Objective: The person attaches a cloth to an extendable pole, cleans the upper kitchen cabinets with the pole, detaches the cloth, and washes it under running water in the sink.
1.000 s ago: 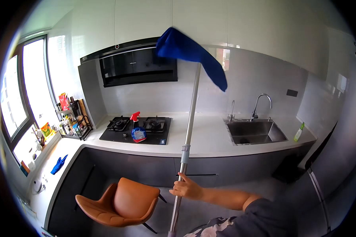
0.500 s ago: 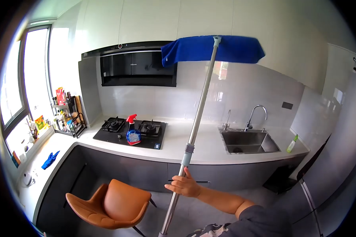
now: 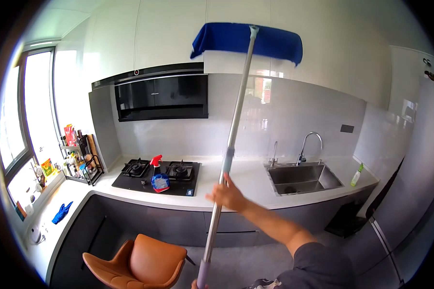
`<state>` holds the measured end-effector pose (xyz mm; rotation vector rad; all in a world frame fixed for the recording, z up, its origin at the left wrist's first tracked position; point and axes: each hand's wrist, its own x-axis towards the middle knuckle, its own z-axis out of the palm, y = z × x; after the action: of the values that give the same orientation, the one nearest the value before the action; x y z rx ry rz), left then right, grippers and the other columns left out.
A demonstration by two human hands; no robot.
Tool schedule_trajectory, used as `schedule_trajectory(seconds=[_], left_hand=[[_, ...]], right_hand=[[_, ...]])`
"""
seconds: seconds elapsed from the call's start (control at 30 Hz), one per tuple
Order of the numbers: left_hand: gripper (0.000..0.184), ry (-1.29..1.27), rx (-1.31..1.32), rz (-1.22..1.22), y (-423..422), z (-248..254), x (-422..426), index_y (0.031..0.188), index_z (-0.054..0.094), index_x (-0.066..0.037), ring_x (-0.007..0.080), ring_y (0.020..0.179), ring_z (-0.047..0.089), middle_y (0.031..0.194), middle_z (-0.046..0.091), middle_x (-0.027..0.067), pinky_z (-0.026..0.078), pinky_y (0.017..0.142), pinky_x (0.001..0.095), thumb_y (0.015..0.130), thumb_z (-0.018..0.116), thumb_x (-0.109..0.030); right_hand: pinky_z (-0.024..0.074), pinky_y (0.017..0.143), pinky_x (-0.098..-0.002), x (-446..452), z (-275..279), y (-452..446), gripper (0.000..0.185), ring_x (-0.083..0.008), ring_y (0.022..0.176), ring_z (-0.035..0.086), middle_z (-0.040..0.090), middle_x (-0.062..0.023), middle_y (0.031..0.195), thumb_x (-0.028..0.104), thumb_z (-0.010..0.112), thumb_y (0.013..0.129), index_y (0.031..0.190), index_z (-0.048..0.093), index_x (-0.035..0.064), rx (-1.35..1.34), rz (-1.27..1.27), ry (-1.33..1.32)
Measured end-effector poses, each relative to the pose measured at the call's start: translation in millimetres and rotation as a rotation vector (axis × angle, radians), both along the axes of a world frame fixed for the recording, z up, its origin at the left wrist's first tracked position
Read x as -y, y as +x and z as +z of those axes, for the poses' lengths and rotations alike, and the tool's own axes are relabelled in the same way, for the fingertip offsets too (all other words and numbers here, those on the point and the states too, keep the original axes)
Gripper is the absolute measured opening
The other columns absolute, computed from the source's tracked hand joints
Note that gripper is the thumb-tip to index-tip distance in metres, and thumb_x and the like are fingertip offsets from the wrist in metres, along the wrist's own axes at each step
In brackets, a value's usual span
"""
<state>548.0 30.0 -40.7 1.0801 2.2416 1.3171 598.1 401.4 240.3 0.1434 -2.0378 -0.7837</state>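
Note:
A flat mop with a long silver pole [image 3: 239,111] slants up across the kitchen. Its head, covered by a blue cloth [image 3: 277,43], is raised in front of the white upper cabinets [image 3: 173,33]; whether it presses on them I cannot tell. My right hand [image 3: 228,195] is closed around the pole below its grey joint, thumb pointing up. At the bottom edge, a small part of my left hand [image 3: 195,284] shows around the mop's purplish-grey lower grip [image 3: 203,273]. Most of that hand is cut off by the frame.
Below the range hood [image 3: 161,96], a red-topped spray bottle [image 3: 157,173] stands on the gas stove [image 3: 125,181]. A steel sink [image 3: 306,179] and a green-topped bottle [image 3: 357,174] are at right. Blue gloves [image 3: 61,213] lie left; an orange chair [image 3: 154,260] stands in front.
The mop head has moved up and a little left, higher on the cabinets. My right hand has risen with the pole. Part of my left hand has come into view at the bottom.

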Motion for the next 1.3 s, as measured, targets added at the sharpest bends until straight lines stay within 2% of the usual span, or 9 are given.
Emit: schedule_trajectory(seconds=[0.13, 0.37, 0.4, 0.43, 0.5, 0.6, 0.73, 0.93, 1.3], left_hand=[[0.046, 0.165, -0.203, -0.001, -35, 11, -125, 0.114, 0.043, -0.009, 0.0419, 0.081, 0.06, 0.089, 0.062, 0.0198, 0.047, 0.068, 0.0464, 0.078, 0.067, -0.026], [0.057, 0.013, -0.021, -0.174, -2, 24, -126, 0.114, 0.041, -0.006, 0.0411, 0.083, 0.061, 0.089, 0.062, 0.0237, 0.048, 0.07, 0.0452, 0.072, 0.072, -0.03], [0.055, 0.008, -0.015, -0.189, 2, 12, -118, 0.114, 0.039, -0.006, 0.0416, 0.082, 0.061, 0.088, 0.062, 0.0237, 0.048, 0.069, 0.0457, 0.074, 0.07, -0.029], [0.042, 0.002, -0.042, -0.182, 8, 24, -114, 0.116, 0.043, -0.01, 0.0263, 0.065, 0.056, 0.072, 0.058, 0.0177, 0.045, 0.055, 0.0412, 0.082, 0.063, -0.026], [0.046, 0.017, 0.039, -0.21, 20, 3, -118, 0.119, 0.04, -0.011, 0.0252, 0.062, 0.054, 0.07, 0.057, 0.015, 0.044, 0.055, 0.04, 0.081, 0.063, -0.023], [0.037, -0.118, 0.164, -0.12, 21, 2, -146, 0.112, 0.046, -0.006, 0.0233, 0.062, 0.052, 0.07, 0.057, 0.0132, 0.045, 0.057, 0.0384, 0.079, 0.061, -0.016], [0.049, 0.273, -0.155, -0.218, -4, 126, -260, 0.111, 0.037, -0.003, 0.0469, 0.074, 0.058, 0.081, 0.06, 0.0267, 0.046, 0.06, 0.0504, 0.08, 0.065, -0.028], [0.044, 0.454, -0.087, -0.233, -7, 326, -365, 0.112, 0.041, -0.001, 0.0426, 0.08, 0.059, 0.085, 0.06, 0.0249, 0.045, 0.068, 0.0461, 0.085, 0.061, -0.03], [0.038, 0.619, -0.063, -0.07, -36, 349, -332, 0.108, 0.047, 0.0, 0.0202, 0.058, 0.059, 0.069, 0.059, 0.0115, 0.046, 0.056, 0.0325, 0.086, 0.061, -0.027]], right_hand=[[0.023, 0.108, -0.0512, -72, 64, -12, 0.02, -0.0193, 0.112, 0.048, 0.055, -0.002, 0.094, 0.012, 0.058, 0.08, 0.099, 0.059, 0.0133, -0.033, -0.096, -0.23], [0.0221, 0.105, -0.0578, -32, 36, 26, 0.066, -0.0316, 0.135, 0.022, 0.025, -0.0133, 0.144, 0.005, 0.051, 0.08, 0.14, 0.026, 0.0192, 0.242, -0.387, -0.174], [0.02, 0.104, -0.0613, -19, 16, 33, 0.061, -0.0299, 0.135, 0.022, 0.028, -0.0112, 0.143, 0.01, 0.053, 0.08, 0.136, 0.034, 0.0197, 0.31, -0.332, -0.217], [0.0178, 0.103, -0.0648, -7, -4, 40, 0.055, -0.0282, 0.135, 0.022, 0.032, -0.0091, 0.141, 0.015, 0.055, 0.08, 0.132, 0.041, 0.0202, 0.38, -0.279, -0.264], [0.0193, 0.103, -0.0636, -10, -15, 40, 0.022, -0.0255, 0.133, 0.027, 0.046, -0.0066, 0.13, 0.02, 0.055, 0.081, 0.101, 0.062, 0.0162, 0.287, -0.27, -0.285], [0.0203, 0.104, -0.0624, -54, 5, 27, 0.016, -0.0253, 0.13, 0.031, 0.05, -0.0071, 0.123, 0.018, 0.055, 0.079, 0.094, 0.062, 0.0167, 0.222, -0.352, -0.094], [0.0224, 0.106, -0.055, -124, 139, 13, 0.022, -0.0298, 0.128, 0.033, 0.045, -0.0129, 0.129, 0.017, 0.053, 0.082, 0.102, 0.061, 0.0149, 0.029, -0.381, 0.071], [0.0337, 0.103, -0.0399, -179, 313, 0, 0.022, -0.033, 0.13, 0.032, 0.032, -0.0182, 0.14, 0.008, 0.048, 0.086, 0.106, 0.057, 0.0064, -0.313, -0.482, 0.047], [0.0271, 0.108, -0.0382, -154, 341, -75, 0.023, -0.0294, 0.132, 0.031, 0.034, -0.0124, 0.141, 0.016, 0.043, 0.091, 0.106, 0.058, 0.009, -0.318, -0.455, 0.016]])
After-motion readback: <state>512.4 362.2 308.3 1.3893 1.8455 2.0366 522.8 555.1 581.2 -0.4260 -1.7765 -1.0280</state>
